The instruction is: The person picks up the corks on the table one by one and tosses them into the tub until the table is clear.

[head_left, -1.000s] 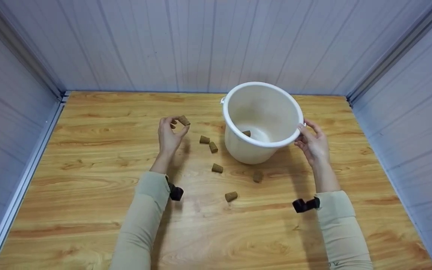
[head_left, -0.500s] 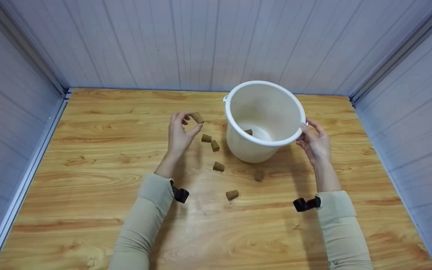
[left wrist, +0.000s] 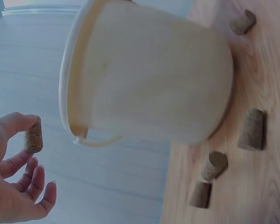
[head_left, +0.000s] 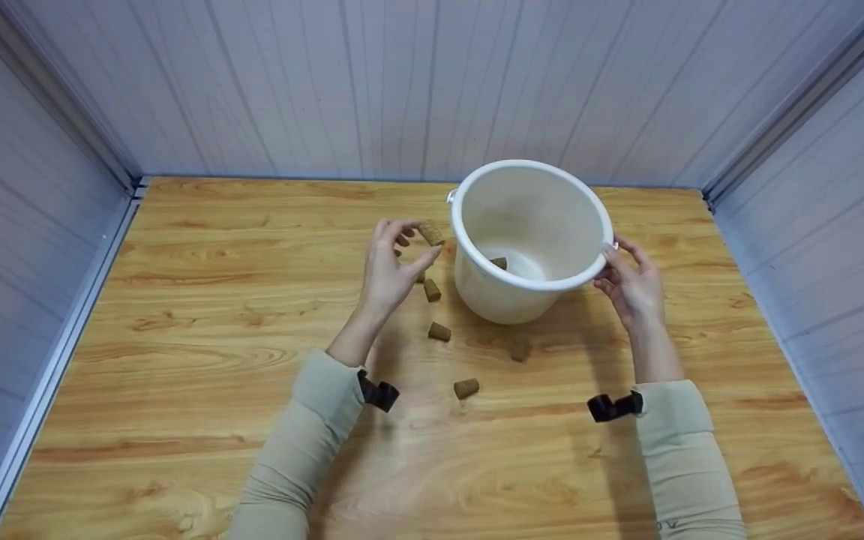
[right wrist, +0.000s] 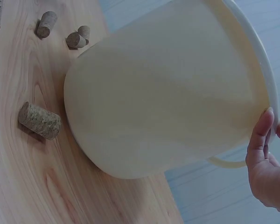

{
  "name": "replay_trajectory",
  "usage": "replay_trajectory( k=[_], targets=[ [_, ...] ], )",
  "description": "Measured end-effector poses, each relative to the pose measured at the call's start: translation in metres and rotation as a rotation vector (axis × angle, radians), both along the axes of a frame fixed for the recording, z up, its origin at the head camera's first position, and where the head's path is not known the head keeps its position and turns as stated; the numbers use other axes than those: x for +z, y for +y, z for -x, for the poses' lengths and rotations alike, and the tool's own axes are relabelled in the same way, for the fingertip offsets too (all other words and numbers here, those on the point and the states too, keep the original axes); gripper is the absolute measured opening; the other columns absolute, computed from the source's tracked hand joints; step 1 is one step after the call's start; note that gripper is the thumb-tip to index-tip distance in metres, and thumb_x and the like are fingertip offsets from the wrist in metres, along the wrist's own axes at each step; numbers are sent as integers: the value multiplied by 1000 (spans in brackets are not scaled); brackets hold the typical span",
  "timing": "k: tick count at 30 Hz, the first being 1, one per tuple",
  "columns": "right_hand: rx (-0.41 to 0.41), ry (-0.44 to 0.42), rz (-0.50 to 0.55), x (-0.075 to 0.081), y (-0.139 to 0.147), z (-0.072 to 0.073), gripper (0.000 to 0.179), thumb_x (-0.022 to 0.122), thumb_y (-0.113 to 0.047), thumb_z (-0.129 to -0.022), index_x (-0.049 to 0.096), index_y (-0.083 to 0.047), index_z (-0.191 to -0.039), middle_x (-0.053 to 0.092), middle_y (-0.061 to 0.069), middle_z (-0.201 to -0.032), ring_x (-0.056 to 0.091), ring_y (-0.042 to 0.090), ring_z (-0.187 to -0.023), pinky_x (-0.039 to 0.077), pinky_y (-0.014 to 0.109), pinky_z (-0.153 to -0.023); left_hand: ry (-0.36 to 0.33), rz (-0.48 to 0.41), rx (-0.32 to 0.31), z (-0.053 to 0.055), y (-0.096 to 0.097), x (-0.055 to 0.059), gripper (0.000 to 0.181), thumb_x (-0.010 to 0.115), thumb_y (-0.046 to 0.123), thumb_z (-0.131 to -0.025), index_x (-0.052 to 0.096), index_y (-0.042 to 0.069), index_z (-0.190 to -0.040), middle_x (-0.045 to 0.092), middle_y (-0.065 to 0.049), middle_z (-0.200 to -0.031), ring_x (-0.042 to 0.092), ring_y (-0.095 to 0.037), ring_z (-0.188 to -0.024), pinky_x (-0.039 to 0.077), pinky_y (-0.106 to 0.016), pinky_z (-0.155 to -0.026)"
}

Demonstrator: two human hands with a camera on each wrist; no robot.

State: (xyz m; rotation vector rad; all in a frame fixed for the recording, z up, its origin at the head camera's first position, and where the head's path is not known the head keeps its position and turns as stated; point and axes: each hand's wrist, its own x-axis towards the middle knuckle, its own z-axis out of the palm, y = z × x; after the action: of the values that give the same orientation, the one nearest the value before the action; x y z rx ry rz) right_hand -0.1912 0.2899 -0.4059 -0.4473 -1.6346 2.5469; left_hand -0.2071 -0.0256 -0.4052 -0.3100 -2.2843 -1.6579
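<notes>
My left hand [head_left: 388,274] pinches a cork [head_left: 430,233] between thumb and fingers, just left of the rim of a white bucket [head_left: 492,300] and apart from it. In the left wrist view the held cork [left wrist: 33,135] stands near the bucket's rim [left wrist: 65,88]. With thumb and fingers, my right hand [head_left: 633,289] grips the bucket's rim at its right side, by the handle joint; the right wrist view shows this hand [right wrist: 268,172] on the rim too. Inside the bucket, partly hidden by its near wall, lies one cork [head_left: 499,263].
Several loose corks lie on the wooden table [head_left: 177,360]: one cork [head_left: 432,290] left of the bucket, another [head_left: 439,331] nearer, one [head_left: 466,388] in front, and one [head_left: 520,349] in shadow. Pale panel walls [head_left: 289,90] enclose the back and sides.
My left hand has moved right with the pinched cork, closer to the bucket, and now partly covers one loose cork. My right hand stays on the rim.
</notes>
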Motion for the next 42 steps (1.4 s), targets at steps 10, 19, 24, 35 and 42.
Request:
replay_trajectory(
  k=[10, 19, 24, 35, 42],
  targets=[
    [-7, 12, 9, -1, -2, -2, 25, 57, -5, -85, 47, -7, -109, 59, 6, -61, 55, 14, -49, 46, 21, -46, 7, 17, -95, -1, 27, 11, 36, 72, 16, -74, 59, 0, -104, 48, -10, -93, 44, -20, -83, 39, -33, -73],
    [4, 7, 25, -2, -1, -2, 26, 58, -6, -85, 46, -7, -108, 60, 6, -62, 56, 15, -50, 46, 22, -47, 36, 28, -177, 4, 53, 22, 36, 72, 15, -74, 58, -1, -104, 50, -15, -95, 47, -23, -86, 42, -32, -75],
    [-4, 5, 22, -2, -2, -2, 25, 58, -5, -84, 47, -7, -107, 60, 6, -63, 56, 15, -51, 46, 22, -47, 39, 58, -188, 9, 66, 28, 35, 72, 16, -74, 59, 0, -103, 50, -12, -96, 47, -20, -86, 40, -24, -76],
    [8, 17, 41, -3, -2, -1, 29, 57, -4, -85, 46, -5, -111, 60, 6, -64, 56, 15, -50, 46, 22, -46, -3, 80, -207, 27, 86, 29, 38, 72, 15, -74, 58, 0, -107, 49, -11, -97, 47, -20, -87, 37, -18, -76],
    [12, -2, 51, -1, -2, 0, 28, 58, -4, -84, 46, -6, -109, 60, 7, -63, 56, 16, -51, 47, 22, -46, -1, 81, -228, 28, 91, 28, 45, 72, 19, -74, 55, 1, -112, 49, -12, -102, 45, -20, -89, 36, -20, -78]
  ],
)
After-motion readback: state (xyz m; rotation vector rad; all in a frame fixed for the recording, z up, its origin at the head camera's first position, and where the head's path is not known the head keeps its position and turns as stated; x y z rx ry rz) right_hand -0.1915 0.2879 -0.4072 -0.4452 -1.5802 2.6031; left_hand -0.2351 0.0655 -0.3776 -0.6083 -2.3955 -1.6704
